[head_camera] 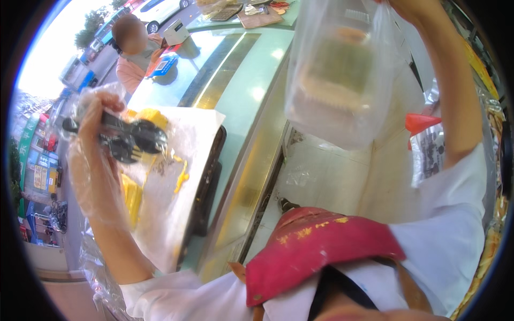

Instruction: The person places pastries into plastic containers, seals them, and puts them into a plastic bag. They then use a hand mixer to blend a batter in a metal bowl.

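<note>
My left hand (pixel 95 114), in a loose clear plastic glove, grips several black plastic spoons and forks (pixel 138 138), which look wrapped in clear film. Below them a white-lined tray (pixel 168 212) bears yellow block-shaped pieces (pixel 132 196) of food and some yellow scraps (pixel 182 176). At the top edge of the picture, my right hand (pixel 403 9) holds up a translucent plastic bag (pixel 299 96), its fingers partly cut off by the frame. Inside the bag hangs a blurred container (pixel 341 60) with green and pale contents, which I cannot make out clearly.
A glass-topped counter (pixel 265 56) runs beside the tray. Across it stands a person (pixel 134 60) near a white box-shaped device (pixel 176 33) and a blue card with a printed code (pixel 162 66). A brown board (pixel 260 18) lies at the far end. Pale floor tiles (pixel 321 172) show below.
</note>
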A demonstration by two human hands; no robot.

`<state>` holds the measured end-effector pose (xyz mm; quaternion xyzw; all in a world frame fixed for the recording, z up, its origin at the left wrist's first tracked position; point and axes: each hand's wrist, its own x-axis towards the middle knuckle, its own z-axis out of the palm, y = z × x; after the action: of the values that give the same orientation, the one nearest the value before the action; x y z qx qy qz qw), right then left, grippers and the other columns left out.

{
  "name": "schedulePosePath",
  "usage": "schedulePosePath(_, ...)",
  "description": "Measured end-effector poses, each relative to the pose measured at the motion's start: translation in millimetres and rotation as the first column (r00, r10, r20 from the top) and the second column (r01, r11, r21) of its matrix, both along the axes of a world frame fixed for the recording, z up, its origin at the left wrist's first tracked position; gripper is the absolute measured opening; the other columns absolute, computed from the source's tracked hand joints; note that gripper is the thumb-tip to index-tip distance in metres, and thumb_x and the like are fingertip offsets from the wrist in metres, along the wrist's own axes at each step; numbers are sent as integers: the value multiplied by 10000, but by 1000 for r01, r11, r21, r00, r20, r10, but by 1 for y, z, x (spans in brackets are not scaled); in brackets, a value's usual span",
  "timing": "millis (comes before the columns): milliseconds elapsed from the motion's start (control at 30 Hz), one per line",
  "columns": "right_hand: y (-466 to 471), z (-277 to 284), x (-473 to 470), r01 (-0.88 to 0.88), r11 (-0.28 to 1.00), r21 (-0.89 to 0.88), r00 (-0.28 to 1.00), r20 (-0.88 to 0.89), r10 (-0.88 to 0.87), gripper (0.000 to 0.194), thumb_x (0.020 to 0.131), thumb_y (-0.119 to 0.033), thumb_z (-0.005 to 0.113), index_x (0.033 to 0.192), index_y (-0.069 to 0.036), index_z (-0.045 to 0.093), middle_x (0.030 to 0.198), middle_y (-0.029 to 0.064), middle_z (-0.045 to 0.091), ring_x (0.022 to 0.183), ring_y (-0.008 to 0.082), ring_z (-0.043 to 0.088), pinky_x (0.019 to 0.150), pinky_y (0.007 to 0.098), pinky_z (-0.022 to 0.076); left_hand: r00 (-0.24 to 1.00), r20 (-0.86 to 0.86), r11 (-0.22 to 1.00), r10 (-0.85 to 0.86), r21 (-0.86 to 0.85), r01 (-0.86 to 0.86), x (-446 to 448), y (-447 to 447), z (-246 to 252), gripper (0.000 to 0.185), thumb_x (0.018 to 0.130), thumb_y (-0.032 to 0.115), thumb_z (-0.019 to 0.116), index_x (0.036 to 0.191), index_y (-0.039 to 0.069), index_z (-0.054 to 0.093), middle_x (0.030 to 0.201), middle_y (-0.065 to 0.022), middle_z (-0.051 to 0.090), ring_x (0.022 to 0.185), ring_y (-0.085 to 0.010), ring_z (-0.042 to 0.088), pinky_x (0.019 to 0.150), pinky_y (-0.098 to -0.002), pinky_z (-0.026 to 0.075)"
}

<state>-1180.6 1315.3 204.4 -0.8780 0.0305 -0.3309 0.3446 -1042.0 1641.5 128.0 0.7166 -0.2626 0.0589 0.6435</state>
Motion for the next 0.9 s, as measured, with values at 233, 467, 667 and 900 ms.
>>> schedulePosePath(233,-49,19,150,-58,969,-241,998,12,63,603,803,-539,770,997,26,689,879,141,684,797,215,650,684,330,496,989,98,994,107,-3,-107,109,-43,31,329,946,377,671,1153,123,703,1027,-10,606,898,-54,572,789,-174,435)
schedulePosePath(467,-40,3,259,-306,887,-346,944,-232,235,903,725,-717,715,1087,108,661,1078,288,680,1000,358,662,861,406,514,937,311,983,158,40,-179,180,-109,44,335,922,391,689,1143,140,712,1070,-27,649,909,-87,616,787,-205,481)
schedulePosePath(667,-60,6,311,-704,676,-217,692,-424,584,805,763,-619,675,1067,126,680,971,278,709,922,365,696,786,417,537,900,-106,904,-424,12,427,247,-159,13,280,963,242,657,1161,43,666,1050,-66,679,957,-138,653,865,-281,517)
schedulePosePath(900,-45,-15,357,-677,616,-404,736,-340,586,710,766,-741,622,834,-47,759,724,105,705,763,234,704,676,390,544,966,-230,771,122,634,53,263,-177,-17,299,938,218,684,1183,47,665,1083,-68,676,965,-152,652,905,-283,507)
